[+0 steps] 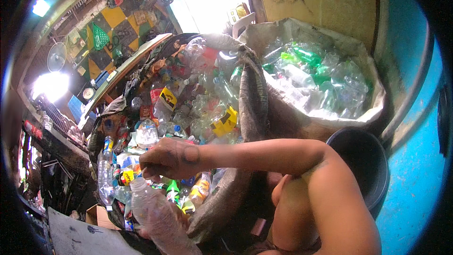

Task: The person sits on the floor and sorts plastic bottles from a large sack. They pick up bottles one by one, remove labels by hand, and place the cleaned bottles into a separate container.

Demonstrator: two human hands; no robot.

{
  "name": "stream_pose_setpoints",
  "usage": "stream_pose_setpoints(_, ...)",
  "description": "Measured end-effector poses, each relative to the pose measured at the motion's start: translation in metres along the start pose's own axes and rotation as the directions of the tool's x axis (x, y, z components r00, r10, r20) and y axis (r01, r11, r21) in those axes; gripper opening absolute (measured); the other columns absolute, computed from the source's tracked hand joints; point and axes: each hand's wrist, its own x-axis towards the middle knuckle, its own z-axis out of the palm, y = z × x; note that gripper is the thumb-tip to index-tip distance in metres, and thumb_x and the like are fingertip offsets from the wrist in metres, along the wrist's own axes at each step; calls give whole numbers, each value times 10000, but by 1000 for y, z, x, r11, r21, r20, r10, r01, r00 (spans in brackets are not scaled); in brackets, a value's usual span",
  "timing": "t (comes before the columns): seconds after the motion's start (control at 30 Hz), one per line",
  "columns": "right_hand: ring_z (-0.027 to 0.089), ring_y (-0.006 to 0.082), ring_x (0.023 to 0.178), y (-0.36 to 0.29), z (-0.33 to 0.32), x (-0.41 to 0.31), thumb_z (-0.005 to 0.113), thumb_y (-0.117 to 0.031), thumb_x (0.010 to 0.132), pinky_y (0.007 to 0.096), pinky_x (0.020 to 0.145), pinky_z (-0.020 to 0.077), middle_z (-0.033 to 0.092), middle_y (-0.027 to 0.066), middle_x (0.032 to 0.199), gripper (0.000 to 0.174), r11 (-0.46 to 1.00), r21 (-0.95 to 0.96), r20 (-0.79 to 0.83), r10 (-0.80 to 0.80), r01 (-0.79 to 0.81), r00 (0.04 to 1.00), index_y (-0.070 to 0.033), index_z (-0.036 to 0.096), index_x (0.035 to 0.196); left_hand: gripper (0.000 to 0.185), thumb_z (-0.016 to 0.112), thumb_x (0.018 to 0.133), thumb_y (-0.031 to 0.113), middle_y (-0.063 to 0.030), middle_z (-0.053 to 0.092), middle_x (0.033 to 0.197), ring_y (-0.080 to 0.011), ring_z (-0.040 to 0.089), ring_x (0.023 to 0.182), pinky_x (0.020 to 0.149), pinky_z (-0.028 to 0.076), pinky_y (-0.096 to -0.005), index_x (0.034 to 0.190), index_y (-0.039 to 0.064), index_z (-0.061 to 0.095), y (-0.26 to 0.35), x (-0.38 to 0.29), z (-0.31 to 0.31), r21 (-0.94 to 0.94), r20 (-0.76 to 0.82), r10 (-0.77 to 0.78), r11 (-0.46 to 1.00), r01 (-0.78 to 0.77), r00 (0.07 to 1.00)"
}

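My left hand (179, 216) grips a clear, crinkled plastic bottle (152, 205) with an uncapped neck pointing up. The bottle hides much of that hand. Just above its mouth is my right hand (164, 159), fingers curled downward; whether anything is pinched in them is hidden. Both hands are over a large dark sack (253, 109) filled with used plastic bottles. Among them are a green bottle (173, 193), a bottle with an orange-yellow label (200, 189), and a tall clear bottle (105, 175) against the left side.
A pale sack (377, 108) of clear and green bottles stands at the right, above a black bucket (380, 170). A cardboard box (101, 216) and grey board (85, 235) lie lower left. Beyond are a wooden bench (131, 65), fan (56, 56) and white plastic chair (244, 23).
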Motion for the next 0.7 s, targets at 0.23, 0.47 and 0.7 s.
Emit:
stream_pose_setpoints(0.23, 664, 375, 755, 33, 10, -13, 669, -287, 860, 440, 699, 539, 670, 157, 757, 234, 848, -524, -25, 83, -84, 996, -57, 659, 816, 1092, 837, 587, 333, -188, 547, 1214, -280, 621, 983, 867, 517, -390, 1478, -8, 307, 6, -5, 16, 819, -239, 50, 547, 174, 970)
stream_pose_setpoints(0.47, 658, 259, 612, 45, -58, -4, 650, -197, 713, 406, 593, 543, 644, 105, 708, 271, 229, -925, -183, 432, -304, 883, -80, 666, 957, 1013, 881, 617, 263, -119, 648, 942, -221, 646, 895, 851, 509, -346, 1450, 45, 348, -8, -3, 16, 929, -162, -10, 336, 156, 987)
stream_pose_setpoints(0.7, 680, 212, 731, -38, -225, -146, 587, -301, 960, 349, 709, 521, 685, 69, 788, 279, 533, -454, -290, 670, -714, 684, -42, 691, 954, 1132, 922, 593, 476, -91, 597, 1101, -193, 608, 908, 820, 512, -304, 1471, 41, 355, 5, -33, 22, 973, 38, 231, 215, -89, 972)
